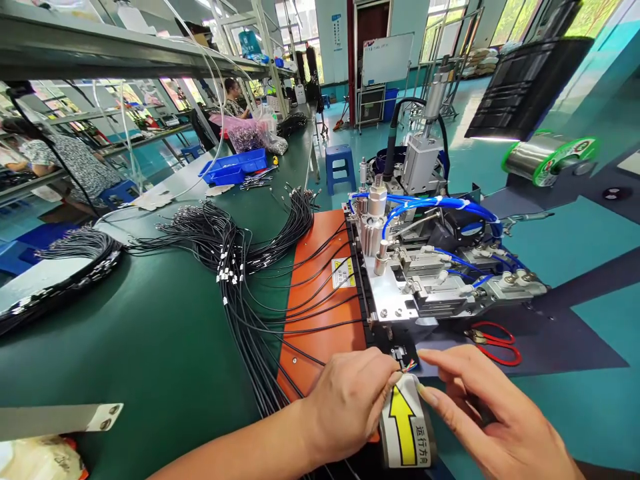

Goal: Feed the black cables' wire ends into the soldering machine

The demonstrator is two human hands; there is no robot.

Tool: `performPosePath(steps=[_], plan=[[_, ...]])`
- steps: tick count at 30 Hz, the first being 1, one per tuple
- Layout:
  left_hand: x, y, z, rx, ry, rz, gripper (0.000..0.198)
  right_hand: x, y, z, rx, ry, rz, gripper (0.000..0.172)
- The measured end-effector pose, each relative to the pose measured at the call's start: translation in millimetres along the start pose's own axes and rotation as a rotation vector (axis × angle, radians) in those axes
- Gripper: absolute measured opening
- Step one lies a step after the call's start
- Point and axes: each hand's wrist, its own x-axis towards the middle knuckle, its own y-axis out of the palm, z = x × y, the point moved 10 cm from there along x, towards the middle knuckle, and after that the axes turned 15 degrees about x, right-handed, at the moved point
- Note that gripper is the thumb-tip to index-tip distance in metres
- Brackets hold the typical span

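Note:
My left hand (350, 393) is closed, its fingertips pinching a black cable whose bared end shows thin coloured wires (411, 366). Most of that cable is hidden under the hand. Just right of the wires, my right hand (493, 413) has thumb and index finger apart, nothing between them. Below both hands' fingertips sits a rounded metal part with a yellow arrow label (404, 427). Several black cables run across an orange plate (320, 267) into the edge of a machine with silver cylinders and blue air tubes (425, 267). A large bundle of black cables (220, 240) lies on the green mat.
Red-handled cutters (497, 343) lie right of the machine. A solder wire spool (550, 158) and a black lamp (530, 80) stand beyond. Blue trays (235, 167) and another cable bundle (75, 280) are left. People sit at benches farther back.

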Motion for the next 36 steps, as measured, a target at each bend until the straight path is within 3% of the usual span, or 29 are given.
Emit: performPosePath(steps=[10,22,26,31,36], plan=[[-0.6,-1.1,1.5,-0.018,-0.007,-0.029,0.025,0.0,7.3,1.0,0.094,0.083,-0.010,0.024],[-1.4,0.7,6.9,-0.074,-0.079,-0.010,0.023,-18.7,22.1,-17.5,0.302,0.167,-0.051,0.041],[-0.8,3.6,5.4,-0.045,-0.072,0.016,0.023,-19.3,18.3,-9.6,0.168,0.107,-0.108,0.040],[0.0,5.4,2.9,-0.001,-0.055,0.031,0.025,-15.2,17.1,10.8,-0.033,-0.083,-0.144,0.039],[0.1,7.4,1.6,0.042,-0.043,0.044,0.028,-17.4,19.6,8.1,-0.087,-0.098,-0.150,0.040]])
